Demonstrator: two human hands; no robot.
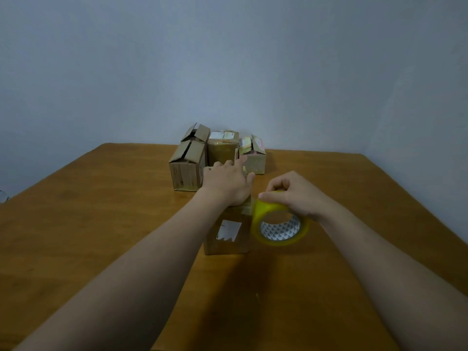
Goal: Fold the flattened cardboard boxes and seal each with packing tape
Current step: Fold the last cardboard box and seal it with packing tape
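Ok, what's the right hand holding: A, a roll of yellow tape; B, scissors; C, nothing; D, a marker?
A: the right hand curls its fingers round the roll of yellow tape, beside the near box that the left hand rests on.

On the bench (101, 224): near box (228, 234) at centre, with the left hand (228, 183) resting on its top. Just right of it, tape roll (263, 210) gripped from above by the right hand (293, 196). Behind, far boxes (222, 148) clustered at the bench's far edge.
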